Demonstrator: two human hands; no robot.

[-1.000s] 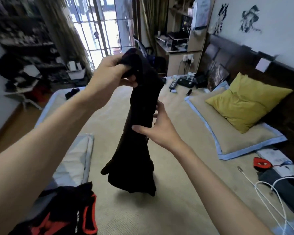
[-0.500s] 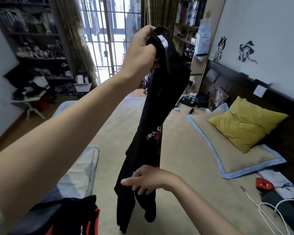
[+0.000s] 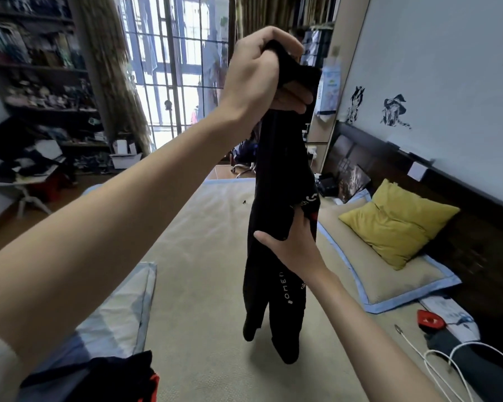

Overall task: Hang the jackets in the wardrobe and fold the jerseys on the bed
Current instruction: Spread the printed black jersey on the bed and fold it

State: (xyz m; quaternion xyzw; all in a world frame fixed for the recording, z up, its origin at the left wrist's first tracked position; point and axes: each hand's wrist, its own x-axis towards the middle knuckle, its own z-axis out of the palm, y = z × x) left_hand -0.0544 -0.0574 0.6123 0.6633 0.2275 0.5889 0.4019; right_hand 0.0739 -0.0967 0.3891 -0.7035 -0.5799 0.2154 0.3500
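— Fingers [image 3: 288,95] of the left hand [image 3: 262,74] are clenched on the black jersey's [image 3: 276,256] top; the right hand [image 3: 295,242] pinches its middle.
— Held above the bed [image 3: 204,256]; nothing is folded yet.

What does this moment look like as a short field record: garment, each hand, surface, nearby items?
garment: black jersey with white lettering, hanging bunched above the bed, not folded
left hand: raised, grips the jersey's top end
right hand: lower down, holds the jersey's middle, thumb out to the side
surface: bed with beige mat
nearby: yellow pillow at right; black and red garment at lower left; white cable at lower right
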